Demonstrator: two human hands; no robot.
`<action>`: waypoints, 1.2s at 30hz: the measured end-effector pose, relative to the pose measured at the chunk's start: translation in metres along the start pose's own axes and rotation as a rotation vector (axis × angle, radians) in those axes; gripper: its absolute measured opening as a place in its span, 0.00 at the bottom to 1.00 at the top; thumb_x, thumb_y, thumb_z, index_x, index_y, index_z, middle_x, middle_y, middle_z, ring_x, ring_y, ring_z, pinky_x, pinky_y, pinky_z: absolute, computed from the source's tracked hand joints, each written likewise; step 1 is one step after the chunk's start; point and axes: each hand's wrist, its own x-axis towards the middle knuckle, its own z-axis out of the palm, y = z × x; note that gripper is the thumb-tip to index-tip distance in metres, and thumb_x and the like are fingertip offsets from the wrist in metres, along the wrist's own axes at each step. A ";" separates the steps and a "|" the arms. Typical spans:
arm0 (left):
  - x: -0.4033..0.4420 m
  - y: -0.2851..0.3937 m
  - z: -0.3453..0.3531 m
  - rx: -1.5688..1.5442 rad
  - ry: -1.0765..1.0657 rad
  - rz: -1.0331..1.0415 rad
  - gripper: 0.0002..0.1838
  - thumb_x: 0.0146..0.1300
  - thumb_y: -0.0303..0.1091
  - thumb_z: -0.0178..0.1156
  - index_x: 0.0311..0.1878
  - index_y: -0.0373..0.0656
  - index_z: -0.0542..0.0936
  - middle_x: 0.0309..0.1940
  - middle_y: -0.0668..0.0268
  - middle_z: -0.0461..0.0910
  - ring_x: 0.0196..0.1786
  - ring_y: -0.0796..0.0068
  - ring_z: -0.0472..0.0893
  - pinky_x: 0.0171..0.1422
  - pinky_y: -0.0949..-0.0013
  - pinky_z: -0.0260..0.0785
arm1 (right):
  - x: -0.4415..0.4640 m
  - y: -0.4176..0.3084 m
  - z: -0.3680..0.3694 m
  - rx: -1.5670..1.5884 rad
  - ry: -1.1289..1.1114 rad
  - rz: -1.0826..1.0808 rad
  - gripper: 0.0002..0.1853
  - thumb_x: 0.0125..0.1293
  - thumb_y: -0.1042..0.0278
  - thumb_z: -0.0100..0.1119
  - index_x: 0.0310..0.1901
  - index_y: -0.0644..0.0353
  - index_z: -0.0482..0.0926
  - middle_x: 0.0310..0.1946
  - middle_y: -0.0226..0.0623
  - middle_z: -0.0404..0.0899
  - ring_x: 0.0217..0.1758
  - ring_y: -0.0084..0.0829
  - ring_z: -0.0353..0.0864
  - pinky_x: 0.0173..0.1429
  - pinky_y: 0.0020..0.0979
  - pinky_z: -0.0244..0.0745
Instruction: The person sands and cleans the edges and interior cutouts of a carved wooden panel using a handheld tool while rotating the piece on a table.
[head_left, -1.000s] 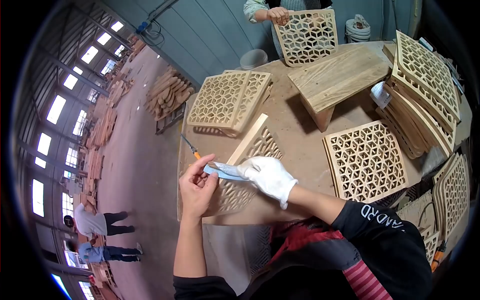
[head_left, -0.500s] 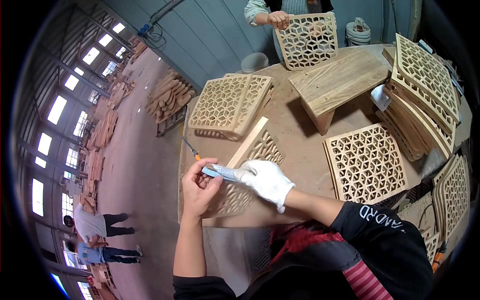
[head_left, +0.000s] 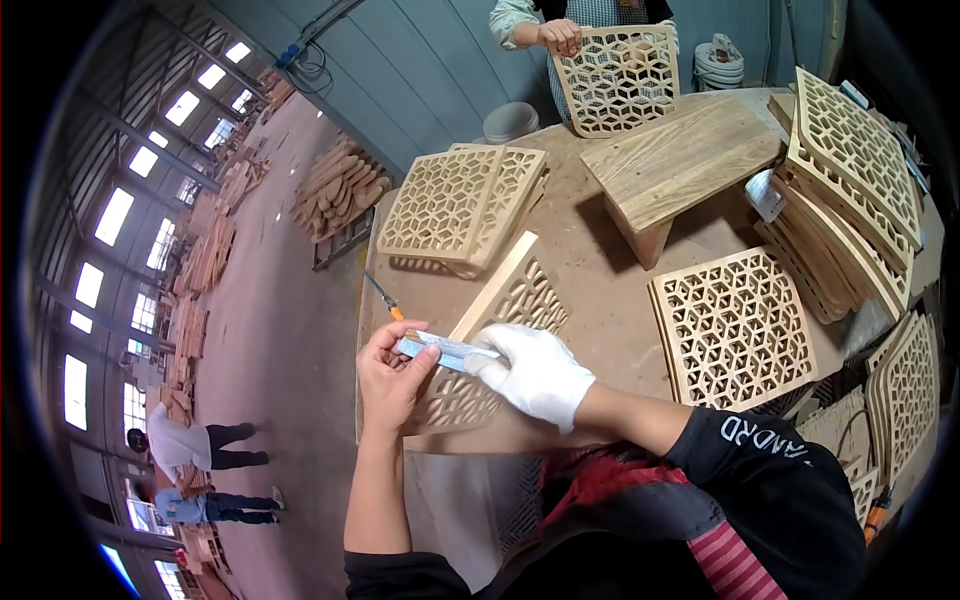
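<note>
My left hand (head_left: 390,380), bare, pinches one end of the blue-grey strip (head_left: 445,354) between thumb and fingers; my right hand (head_left: 545,378), in a white glove, is closed on the other end. The strip spans the short gap between my two grips, above the desk (head_left: 605,345). To handle it well, I'd keep the thumb flat along it, line up the edges before pressing, and draw gently with the glove so it neither buckles nor slips. Thick glove fingers feel little, so I'd let the bare fingertips judge the alignment.

Counting, there is one strip in my grip. Just beyond it is one latticed panel (head_left: 528,300), seemingly tilted, and past my left fingertips one orange-handled tool (head_left: 396,311). Farther ahead, one co-worker's hand (head_left: 560,38) holds one upright panel (head_left: 620,82). One wooden stool (head_left: 685,160) stands ahead and to the right. Four main panel stacks show: one ahead-left (head_left: 440,205), three to the right; I can't count their layers exactly.
</note>
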 end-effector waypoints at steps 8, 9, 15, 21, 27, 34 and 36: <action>-0.003 0.000 -0.001 -0.002 -0.007 -0.029 0.15 0.62 0.18 0.68 0.52 0.33 0.78 0.33 0.72 0.78 0.31 0.90 0.75 0.33 0.84 0.66 | 0.002 -0.007 -0.009 -0.024 -0.140 0.031 0.17 0.71 0.52 0.55 0.39 0.61 0.75 0.38 0.54 0.80 0.42 0.59 0.81 0.46 0.51 0.75; -0.003 0.000 0.000 0.008 -0.005 -0.016 0.15 0.62 0.18 0.68 0.51 0.33 0.78 0.33 0.73 0.78 0.31 0.90 0.75 0.32 0.84 0.66 | 0.001 -0.007 -0.008 -0.015 -0.136 0.041 0.17 0.71 0.52 0.56 0.39 0.61 0.75 0.38 0.54 0.80 0.42 0.59 0.81 0.47 0.51 0.75; -0.003 0.001 0.000 0.005 -0.005 -0.006 0.13 0.62 0.17 0.66 0.49 0.34 0.78 0.31 0.74 0.77 0.29 0.90 0.73 0.31 0.84 0.65 | -0.001 -0.019 -0.007 0.226 -0.125 0.211 0.17 0.71 0.53 0.56 0.40 0.62 0.75 0.39 0.54 0.80 0.45 0.58 0.80 0.47 0.49 0.75; -0.003 -0.001 0.001 -0.046 -0.015 -0.031 0.13 0.62 0.17 0.66 0.49 0.35 0.77 0.32 0.73 0.77 0.31 0.89 0.74 0.34 0.83 0.67 | 0.000 -0.009 -0.004 -0.054 -0.120 0.056 0.17 0.72 0.52 0.56 0.40 0.60 0.76 0.37 0.51 0.80 0.43 0.56 0.81 0.47 0.48 0.76; -0.001 -0.001 0.000 -0.128 -0.020 -0.049 0.13 0.63 0.18 0.67 0.48 0.35 0.76 0.36 0.70 0.79 0.35 0.87 0.77 0.40 0.81 0.73 | -0.004 -0.007 0.004 -0.161 -0.158 -0.051 0.12 0.76 0.59 0.46 0.43 0.60 0.72 0.39 0.50 0.80 0.44 0.55 0.80 0.50 0.52 0.75; -0.001 -0.002 -0.001 -0.112 -0.006 -0.017 0.12 0.63 0.18 0.67 0.47 0.35 0.76 0.36 0.69 0.79 0.36 0.86 0.78 0.41 0.81 0.73 | 0.000 -0.010 0.001 -0.034 -0.140 -0.005 0.13 0.76 0.58 0.47 0.45 0.58 0.76 0.39 0.49 0.80 0.44 0.55 0.79 0.50 0.52 0.75; -0.002 -0.003 -0.002 -0.117 0.000 -0.017 0.12 0.63 0.18 0.67 0.47 0.35 0.76 0.36 0.69 0.79 0.36 0.86 0.78 0.41 0.81 0.73 | -0.002 -0.009 0.003 0.025 -0.098 -0.027 0.13 0.75 0.58 0.47 0.46 0.57 0.77 0.39 0.49 0.81 0.44 0.55 0.79 0.50 0.51 0.75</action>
